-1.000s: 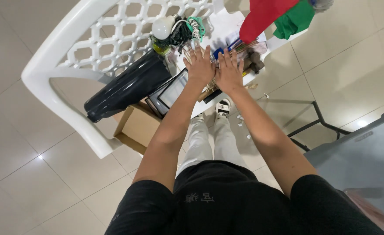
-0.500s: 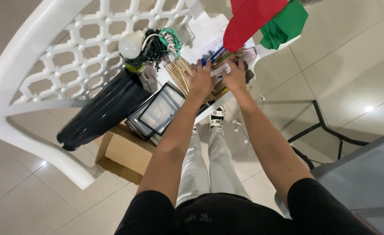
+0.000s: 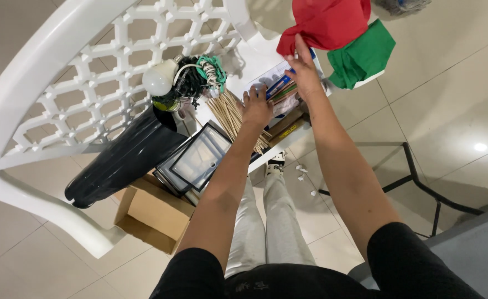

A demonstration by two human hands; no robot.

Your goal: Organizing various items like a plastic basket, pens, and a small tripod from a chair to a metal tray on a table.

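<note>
Red cloth (image 3: 327, 22) touching right hand (image 3: 304, 75) fingers (image 3: 298, 47)

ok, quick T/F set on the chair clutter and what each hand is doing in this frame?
1. The right hand reaches up to the red cloth. True.
2. The left hand holds the white bulb. False: it rests by the bundle of thin wooden sticks; the bulb lies apart, to the left.
3. A green cloth lies beside the red one. True.
4. The cardboard box sits on the chair seat. False: it stands on the floor below the white chair.
5. The dark framed panels lean beside a black bag. True.
</note>
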